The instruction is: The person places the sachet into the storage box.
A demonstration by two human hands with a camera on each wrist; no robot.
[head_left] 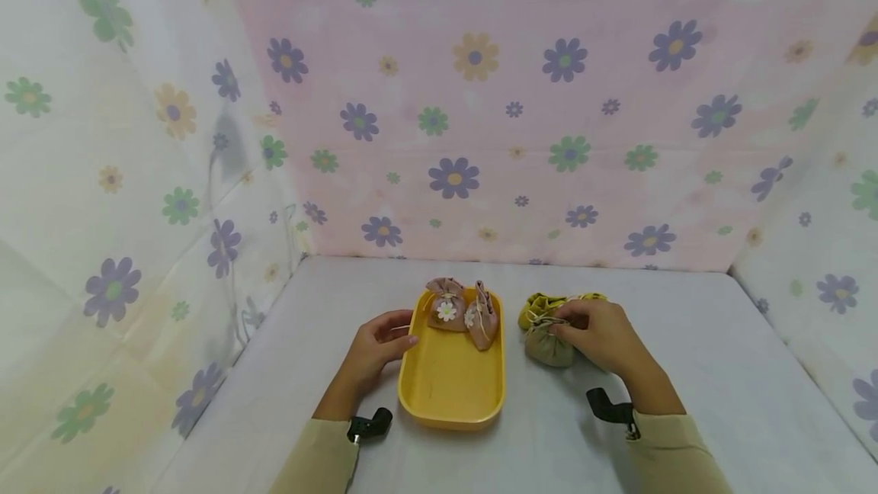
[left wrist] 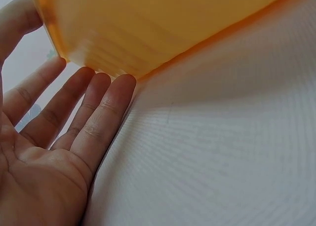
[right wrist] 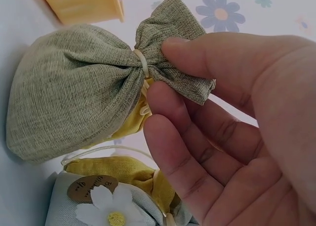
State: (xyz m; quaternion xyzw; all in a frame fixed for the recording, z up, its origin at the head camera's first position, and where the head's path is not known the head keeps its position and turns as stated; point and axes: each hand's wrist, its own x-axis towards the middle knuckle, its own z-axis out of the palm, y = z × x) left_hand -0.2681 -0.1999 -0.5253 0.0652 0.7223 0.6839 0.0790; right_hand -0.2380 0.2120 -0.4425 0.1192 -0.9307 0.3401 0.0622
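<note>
The ruffled neck of an olive-green pouch (right wrist: 69,92) is pinched between thumb and fingers of the right hand (head_left: 604,338), just above its cream drawstring tie. The pouch is rested on the white table (head_left: 686,372), just right of the yellow tray (head_left: 449,383). A mustard-yellow pouch (right wrist: 123,174) is pressed against it on its far side, and a pale grey-blue pouch (right wrist: 64,208) with a brown round tag and a white daisy is seen beside that one in the right wrist view.

The left hand (head_left: 373,349) is laid at the left rim of the tray, fingers straight and relaxed, fingertips (left wrist: 123,85) touching the tray's outer wall; nothing is held. Thumb position at the rim cannot be told exactly.

Two dusty-pink pouches (head_left: 461,312) are lain at the far end of the tray, touching each other, the left one marked with a white daisy. Flower-print cloth walls (head_left: 480,97) are stood on three sides of the table.
</note>
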